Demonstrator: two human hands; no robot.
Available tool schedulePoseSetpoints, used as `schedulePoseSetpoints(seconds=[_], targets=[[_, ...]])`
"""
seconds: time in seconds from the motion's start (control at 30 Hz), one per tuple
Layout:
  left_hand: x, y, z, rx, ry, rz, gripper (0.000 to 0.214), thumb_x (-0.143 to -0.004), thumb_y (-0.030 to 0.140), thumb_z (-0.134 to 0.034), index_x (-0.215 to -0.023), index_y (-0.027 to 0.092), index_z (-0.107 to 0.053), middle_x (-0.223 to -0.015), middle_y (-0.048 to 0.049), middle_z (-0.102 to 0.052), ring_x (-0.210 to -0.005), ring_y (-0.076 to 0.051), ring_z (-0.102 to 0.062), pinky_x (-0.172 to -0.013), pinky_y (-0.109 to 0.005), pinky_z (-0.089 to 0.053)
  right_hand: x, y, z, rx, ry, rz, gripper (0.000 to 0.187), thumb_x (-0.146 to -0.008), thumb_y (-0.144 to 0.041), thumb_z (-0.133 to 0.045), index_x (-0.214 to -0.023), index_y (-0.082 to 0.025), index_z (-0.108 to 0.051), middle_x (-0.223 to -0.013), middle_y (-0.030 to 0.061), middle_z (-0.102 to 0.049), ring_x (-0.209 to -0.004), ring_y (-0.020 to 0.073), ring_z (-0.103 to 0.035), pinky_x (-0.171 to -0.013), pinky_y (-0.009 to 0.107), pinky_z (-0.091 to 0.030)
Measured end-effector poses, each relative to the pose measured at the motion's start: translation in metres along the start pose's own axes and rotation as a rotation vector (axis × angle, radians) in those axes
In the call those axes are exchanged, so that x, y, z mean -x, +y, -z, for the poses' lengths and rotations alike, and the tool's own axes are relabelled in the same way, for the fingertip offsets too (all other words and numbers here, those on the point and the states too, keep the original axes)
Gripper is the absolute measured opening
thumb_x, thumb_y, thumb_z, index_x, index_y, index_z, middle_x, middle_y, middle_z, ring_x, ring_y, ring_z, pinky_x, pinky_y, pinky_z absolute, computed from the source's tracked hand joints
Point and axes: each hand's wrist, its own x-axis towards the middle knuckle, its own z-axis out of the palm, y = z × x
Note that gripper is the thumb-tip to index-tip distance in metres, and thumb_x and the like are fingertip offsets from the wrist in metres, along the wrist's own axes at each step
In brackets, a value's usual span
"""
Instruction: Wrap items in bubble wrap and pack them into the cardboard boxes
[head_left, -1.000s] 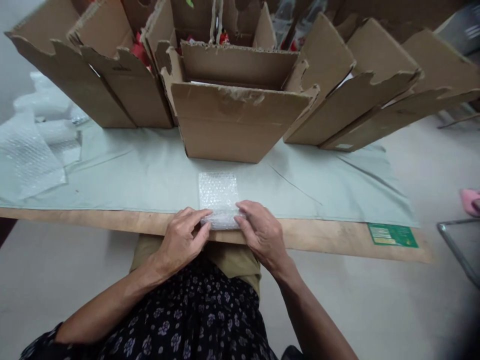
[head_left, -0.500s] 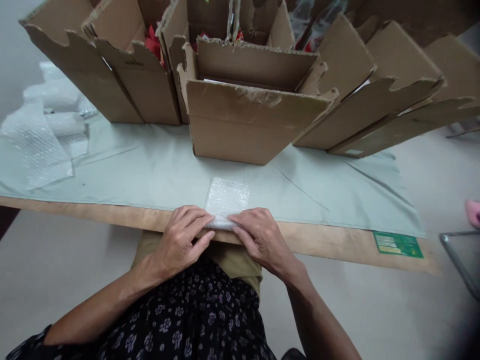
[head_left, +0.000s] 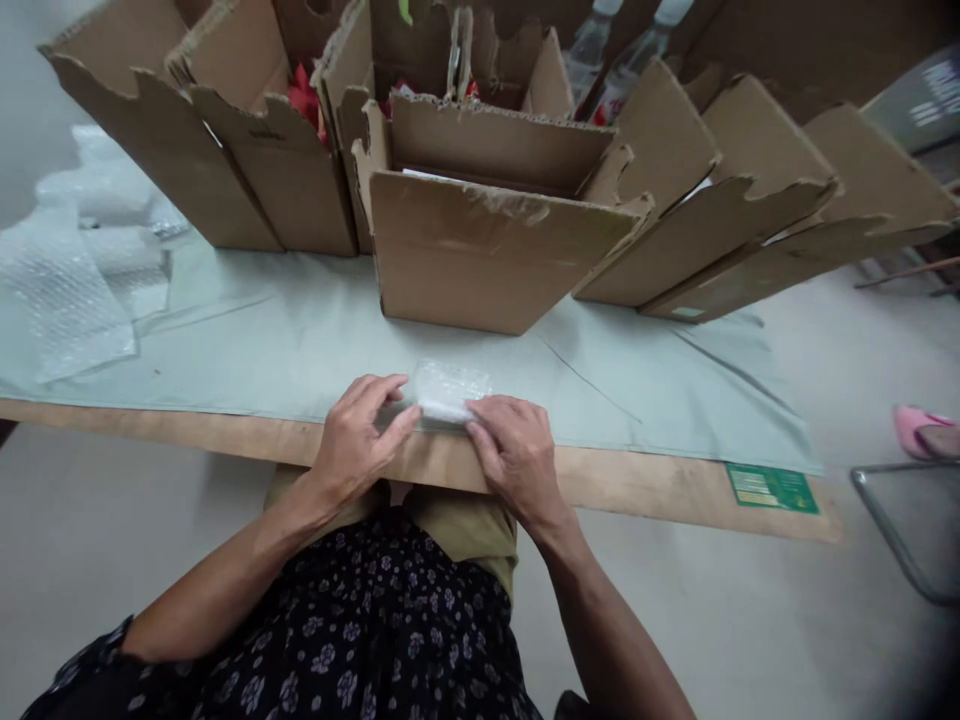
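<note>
A small folded piece of bubble wrap (head_left: pixel 448 388) lies on the pale green cloth close to the table's front edge. It looks slightly blurred, and its near edge is a thicker white fold. At its right end, my right hand (head_left: pixel 519 455) pinches that fold between thumb and fingers. My left hand (head_left: pixel 361 435) is at the left end with thumb and forefinger apart; the thumb tip is at the wrap's corner, and I cannot tell whether it touches.
An open cardboard box (head_left: pixel 495 255) stands just beyond the wrap, with more boxes (head_left: pixel 277 180) behind and beside it. Loose bubble wrap (head_left: pixel 71 290) is heaped at the left. A green card (head_left: pixel 772 488) lies on the wooden edge. Clear bottles (head_left: pixel 634 65) show at the back.
The bubble wrap has been folded over away from me and now looks shorter. Both hands moved slightly forward, and my left fingers came off the fold and spread.
</note>
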Motion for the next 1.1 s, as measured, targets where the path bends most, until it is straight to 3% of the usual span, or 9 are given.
schedulePoseSetpoints(seconds=[0.17,0.37,0.53,0.6,0.67,0.77,0.83,0.93,1.1], targets=[[0.023,0.022,0.001,0.577,-0.221,0.460,0.038,-0.089,0.038,-0.069,-0.120,0.016,-0.069,-0.117,-0.0108,-0.077,-0.103,-0.023,-0.073,-0.095,-0.038,-0.058,0.005,-0.016,-0.001,-0.435,0.076,-0.356,0.018,-0.099,-0.032,-0.060,-0.111,-0.025,-0.071,-0.104,0.0047,-0.077,-0.093,0.0215,-0.071,-0.083,0.037,-0.057],[0.023,0.032,-0.012,0.642,-0.289,0.340,0.021,-0.091,0.030,-0.064,-0.107,0.017,-0.070,-0.104,-0.0048,-0.077,-0.098,-0.020,-0.070,-0.089,-0.031,-0.056,0.021,-0.024,0.010,-0.591,-0.019,-0.318,0.020,-0.095,-0.033,-0.066,-0.113,-0.027,-0.072,-0.124,0.0068,-0.071,-0.117,0.0244,-0.066,-0.105,0.044,-0.051],[0.022,0.033,-0.006,0.467,-0.486,0.142,0.020,-0.089,0.024,-0.062,-0.104,0.017,-0.072,-0.094,-0.0022,-0.075,-0.084,-0.017,-0.067,-0.077,-0.028,-0.052,0.017,-0.006,0.037,-0.813,-0.234,-0.330,0.087,-0.079,-0.054,-0.084,-0.154,-0.031,-0.045,-0.153,0.0106,-0.055,-0.122,0.0254,-0.064,-0.106,0.041,-0.051],[0.023,0.034,-0.008,0.417,-0.496,0.066,0.019,-0.088,0.021,-0.060,-0.102,0.018,-0.072,-0.093,-0.0021,-0.074,-0.084,-0.017,-0.067,-0.077,-0.028,-0.051,0.010,-0.007,0.043,-0.820,-0.330,-0.330,0.075,-0.079,-0.050,-0.083,-0.145,-0.026,-0.055,-0.138,0.0099,-0.066,-0.114,0.0240,-0.067,-0.101,0.037,-0.053],[0.022,0.033,-0.011,0.345,-0.488,0.029,0.017,-0.087,0.018,-0.059,-0.098,0.018,-0.072,-0.089,-0.0013,-0.073,-0.081,-0.016,-0.066,-0.074,-0.027,-0.051,0.002,-0.010,0.047,-0.730,-0.364,-0.333,0.037,-0.086,-0.040,-0.076,-0.117,-0.022,-0.069,-0.106,0.0049,-0.075,-0.094,0.0196,-0.068,-0.087,0.030,-0.055],[0.012,0.030,-0.010,0.237,-0.502,-0.054,0.016,-0.088,0.016,-0.063,-0.099,0.020,-0.072,-0.085,0.0003,-0.071,-0.074,-0.014,-0.065,-0.067,-0.025,-0.051,-0.009,-0.013,0.054,-0.566,-0.356,-0.302,0.008,-0.090,-0.029,-0.067,-0.089,-0.021,-0.067,-0.077,-0.0012,-0.067,-0.072,0.0144,-0.061,-0.068,0.024,-0.050],[-0.005,0.030,-0.002,0.150,-0.395,-0.223,0.020,-0.090,0.019,-0.066,-0.110,0.021,-0.071,-0.097,-0.0029,-0.073,-0.084,-0.017,-0.069,-0.074,-0.027,-0.055,-0.016,-0.012,0.067,-0.467,-0.320,-0.259,0.007,-0.090,-0.028,-0.067,-0.087,-0.021,-0.067,-0.076,-0.0018,-0.067,-0.070,0.0137,-0.061,-0.066,0.023,-0.050],[-0.048,0.035,0.021,-0.103,-0.013,-0.523,0.039,-0.092,0.022,-0.069,-0.130,0.017,-0.062,-0.129,-0.0144,-0.067,-0.124,-0.027,-0.064,-0.104,-0.042,-0.053,-0.032,-0.005,0.100,-0.352,-0.161,-0.212,0.010,-0.090,-0.030,-0.070,-0.098,-0.023,-0.071,-0.081,-0.0005,-0.071,-0.072,0.0143,-0.066,-0.069,0.024,-0.054],[-0.126,0.045,0.048,-0.472,0.360,-0.692,0.052,-0.089,0.020,-0.072,-0.139,0.015,-0.057,-0.145,-0.0203,-0.058,-0.147,-0.040,-0.045,-0.119,-0.060,-0.038,-0.088,0.004,0.158,-0.363,0.339,-0.206,0.048,-0.086,-0.034,-0.078,-0.133,-0.031,-0.066,-0.080,-0.0016,-0.071,-0.065,0.0149,-0.066,-0.057,0.026,-0.054]])
